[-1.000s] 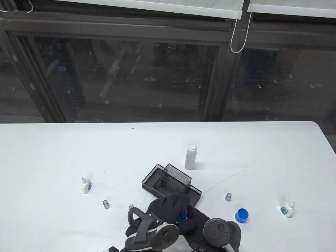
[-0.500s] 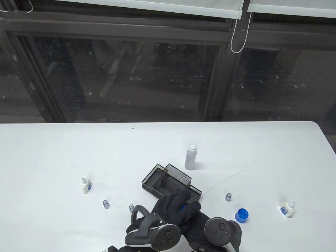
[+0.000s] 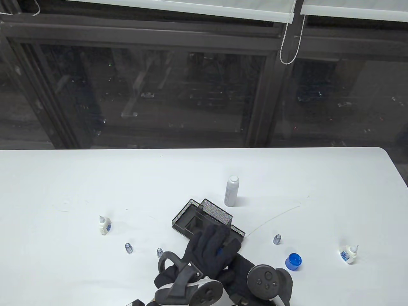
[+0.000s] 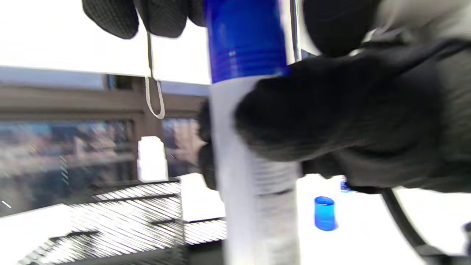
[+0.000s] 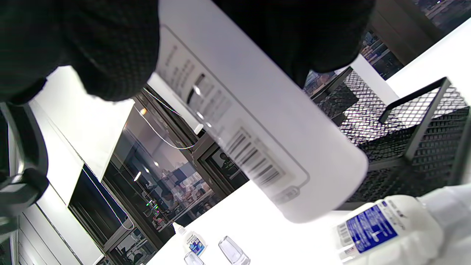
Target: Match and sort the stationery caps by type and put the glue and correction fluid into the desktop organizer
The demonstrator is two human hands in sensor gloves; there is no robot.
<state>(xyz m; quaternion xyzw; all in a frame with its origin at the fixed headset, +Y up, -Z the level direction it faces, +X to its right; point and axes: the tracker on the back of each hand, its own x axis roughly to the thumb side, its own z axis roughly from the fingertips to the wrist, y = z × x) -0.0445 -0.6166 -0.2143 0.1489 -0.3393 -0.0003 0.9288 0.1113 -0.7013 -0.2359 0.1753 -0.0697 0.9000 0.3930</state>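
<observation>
Both gloved hands are seen together at the near edge of the white table (image 3: 63,178), just in front of the black mesh organizer (image 3: 204,220). A white bottle with a blue cap (image 4: 245,35) is held between them: the cap is gripped by the curled fingers of the left hand (image 3: 208,251), while the white body of the bottle (image 5: 254,121) is clasped by the right hand (image 3: 237,271), its fingers wrapped round the label. The bottle is kept above the table beside the organizer, not inside it. A second white bottle without a cap (image 3: 231,191) is stood upright behind the organizer. A loose blue cap (image 3: 293,261) is set to the right, with a small clear cap (image 3: 277,239) near it. Two more clear caps (image 3: 128,248) are found to the left. One small glue bottle (image 3: 104,225) is placed far left and another glue bottle (image 3: 349,253) far right
</observation>
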